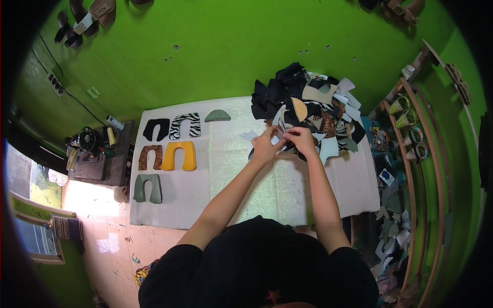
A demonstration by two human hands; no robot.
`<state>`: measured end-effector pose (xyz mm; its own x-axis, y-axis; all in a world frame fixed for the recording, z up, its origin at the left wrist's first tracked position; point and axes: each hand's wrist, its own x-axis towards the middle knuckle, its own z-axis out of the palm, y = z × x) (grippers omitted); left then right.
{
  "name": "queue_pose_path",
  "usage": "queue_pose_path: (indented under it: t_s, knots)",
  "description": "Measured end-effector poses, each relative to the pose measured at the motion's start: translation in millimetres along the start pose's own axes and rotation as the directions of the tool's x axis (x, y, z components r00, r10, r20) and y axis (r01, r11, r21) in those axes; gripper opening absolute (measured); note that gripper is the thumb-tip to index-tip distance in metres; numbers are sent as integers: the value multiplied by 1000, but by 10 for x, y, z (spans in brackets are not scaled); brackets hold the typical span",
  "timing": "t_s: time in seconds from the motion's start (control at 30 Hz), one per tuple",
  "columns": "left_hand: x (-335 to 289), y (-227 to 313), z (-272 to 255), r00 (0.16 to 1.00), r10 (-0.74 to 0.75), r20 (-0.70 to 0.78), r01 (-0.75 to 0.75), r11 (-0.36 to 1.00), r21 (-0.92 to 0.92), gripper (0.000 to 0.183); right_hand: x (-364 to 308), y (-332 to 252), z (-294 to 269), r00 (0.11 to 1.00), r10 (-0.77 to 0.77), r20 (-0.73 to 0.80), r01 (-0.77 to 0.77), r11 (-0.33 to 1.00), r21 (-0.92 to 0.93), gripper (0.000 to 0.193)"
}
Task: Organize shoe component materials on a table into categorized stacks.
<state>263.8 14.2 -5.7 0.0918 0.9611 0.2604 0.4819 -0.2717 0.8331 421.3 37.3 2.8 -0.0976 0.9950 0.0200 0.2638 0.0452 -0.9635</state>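
Both my hands meet at the front left of a heaped pile of cut material scraps [328, 110]. My left hand [266, 147] is closed on a pale cut piece [280, 123] that sticks up from its fingers. Against the same piece, the fingers of my right hand [302, 139] are pinched together; its exact outline is partly hidden. Just beyond them, a tan half-moon piece [299, 109] lies on the heap. To the left lie U-shaped pieces in black [157, 123], zebra print [186, 118], leopard print [151, 149], yellow [190, 159] and green [148, 178], plus a green half-moon piece [218, 116].
The pale-covered table [179, 213] stands against a green wall. At left is a sewing machine [87, 149] on a dark stand, with thread spools [111, 136]. A wooden rack [418, 200] holding shoes [408, 118] is at right; more scraps [393, 231] lie below.
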Motion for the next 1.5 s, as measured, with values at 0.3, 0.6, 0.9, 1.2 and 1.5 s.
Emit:
queue_pose_path:
  t_s: [0.3,0.6,0.9,1.2,1.5]
  knots:
    - [12,-8,6,1000,-14,25,15,998,-65,42,-35,-46,46,1000,8,-21,-8,1000,26,21]
    - [32,-14,24,999,-31,33,36,989,-142,24,-71,-157,99,980,-133,-149,111,983,-147,24]
    - [-21,38,-13,982,-184,-49,170,962,-211,30,-71,-153,118,948,-236,-215,133,905,-404,21]
    - [6,-107,-212,912,-406,-63,385,898,-214,31,94,-618,-160,868,-347,-354,215,907,-362,20]
    - [-73,-67,-213,949,-184,-257,218,970,112,65,195,-878,-418,783,-388,-487,219,904,-367,23]
